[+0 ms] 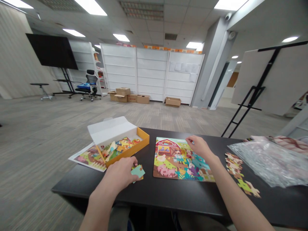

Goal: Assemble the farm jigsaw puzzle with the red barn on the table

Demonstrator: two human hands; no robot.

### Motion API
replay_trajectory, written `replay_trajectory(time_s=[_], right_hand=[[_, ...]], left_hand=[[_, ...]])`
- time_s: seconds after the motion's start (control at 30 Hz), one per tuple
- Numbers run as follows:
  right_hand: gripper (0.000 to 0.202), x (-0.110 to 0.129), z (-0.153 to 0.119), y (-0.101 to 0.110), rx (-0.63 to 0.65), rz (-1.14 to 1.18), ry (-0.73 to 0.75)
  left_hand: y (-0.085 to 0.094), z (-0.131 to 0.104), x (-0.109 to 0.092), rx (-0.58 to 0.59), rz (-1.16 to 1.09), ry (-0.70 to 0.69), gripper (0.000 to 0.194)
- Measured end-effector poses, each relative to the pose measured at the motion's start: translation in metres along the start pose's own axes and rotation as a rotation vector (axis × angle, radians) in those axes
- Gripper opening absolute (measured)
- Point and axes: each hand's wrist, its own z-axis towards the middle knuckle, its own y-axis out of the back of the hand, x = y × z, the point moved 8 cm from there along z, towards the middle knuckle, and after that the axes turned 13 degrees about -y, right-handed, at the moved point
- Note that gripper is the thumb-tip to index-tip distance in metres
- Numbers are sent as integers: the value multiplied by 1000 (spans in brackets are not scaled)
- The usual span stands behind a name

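Observation:
My left hand [121,175] is closed on several puzzle pieces [138,171], the top one pale green, just above the table in front of the yellow box. A farm-scene puzzle board [166,160] with a red barn, pigs and a farmer figure lies flat to the right. Over its far edge is my right hand [198,146], fingers pinched together; what they hold, if anything, is too small to make out. My right forearm hides the board's right side. The open yellow box [130,154] has its white lid raised and holds loose puzzle pieces [120,147].
A printed picture sheet [92,158] lies partly under the box. Joined puzzle pieces [234,165] form a strip on the right of the black table [154,195], beside a clear plastic bag [269,160]. Beyond are cardboard boxes, white shelving, a chair and a screen on a stand.

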Motion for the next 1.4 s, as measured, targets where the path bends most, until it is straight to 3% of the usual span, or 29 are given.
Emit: replay_trajectory(time_s=[0.13, 0.27, 0.37, 0.57, 0.67, 0.8, 0.97, 1.07, 1.13, 1.2, 1.33, 1.4], right_hand=[[29, -2, 1, -2, -18, 12, 7], [29, -4, 2, -2, -39, 68, 32], [29, -5, 4, 0, -63, 170, 41], [30, 0, 3, 5, -32, 411, 5], [32, 11, -1, 3, 114, 592, -4], [35, 35, -12, 2, 384, 866, 32], [33, 65, -31, 2, 663, 1139, 83], [41, 72, -35, -2, 730, 1186, 102], [41, 67, -30, -3, 690, 1185, 98], [35, 50, -19, 1, 559, 1174, 70], [35, -14, 10, 14, 148, 1092, -86], [40, -48, 20, 13, 15, 1013, -189]], left_hand=[[-3, 5, 4, -49, -88, -87, 44], [-3, 7, 0, -58, -220, -170, 26], [0, 7, -16, -67, -431, -262, 17], [10, 16, -61, -156, -1038, -386, 41], [7, 32, -75, -252, -1208, -365, 38], [-10, 57, -88, -300, -1306, -289, 33], [-22, 74, -107, -329, -1233, -344, 30], [-24, 76, -115, -349, -1100, -364, 30], [-24, 75, -118, -345, -954, -348, 26], [-24, 73, -117, -326, -747, -302, 21], [-21, 68, -109, -273, -238, -210, 24], [-23, 65, -108, -233, -87, -224, 28]])
